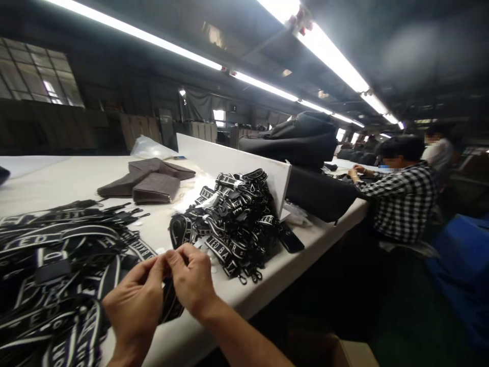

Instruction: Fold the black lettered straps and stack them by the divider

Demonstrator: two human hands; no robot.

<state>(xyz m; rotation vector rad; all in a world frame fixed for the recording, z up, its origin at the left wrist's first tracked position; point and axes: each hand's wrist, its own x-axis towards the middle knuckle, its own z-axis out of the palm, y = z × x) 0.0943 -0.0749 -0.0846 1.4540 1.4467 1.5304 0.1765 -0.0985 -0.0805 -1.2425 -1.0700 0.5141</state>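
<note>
My left hand (139,293) and my right hand (193,275) meet over the table's front edge, fingertips pinched together. A black strap with white markings (172,306) shows just below and between them, and both hands appear closed on its upper end. My fingers hide the exact spot they grip. To the left lies a wide spread of black straps with white lettering (72,234), some with dark buckles. Just beyond my hands, a heap of rolled, bundled straps (229,224) has metal hooks at its near side.
A white upright board (237,158) stands behind the heap. Brown fabric pouches (155,186) and a clear plastic bag (153,148) lie farther back on the white table (206,331). A dark phone-like object (291,239) sits near the edge. A co-worker in a checked shirt (405,201) works at right; a cardboard box (355,352) stands below.
</note>
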